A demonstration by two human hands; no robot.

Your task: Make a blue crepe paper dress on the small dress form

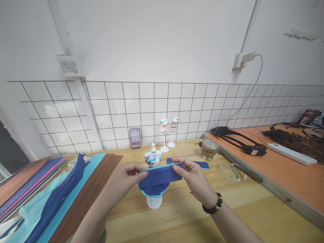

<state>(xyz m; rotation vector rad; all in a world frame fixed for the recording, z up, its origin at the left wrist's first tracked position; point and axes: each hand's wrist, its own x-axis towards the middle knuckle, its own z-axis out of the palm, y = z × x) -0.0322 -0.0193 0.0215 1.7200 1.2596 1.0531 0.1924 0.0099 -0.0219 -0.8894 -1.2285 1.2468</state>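
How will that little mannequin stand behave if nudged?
Likely tips easily: the mannequin stand is tall on a small round white base. Probably light. The dark blue paper strip held by both hands looks floppy and won't steady it.

The blue paper strip point(160, 175) I am holding is covering the middle of the small figurine point(153, 158), and its stem is staying hidden down to the white base point(154, 202). My forearms are running off the bottom edge. The card point(135, 137) against the tiles is blurred. The coloured sheets point(37, 195) are getting cut off at the left.
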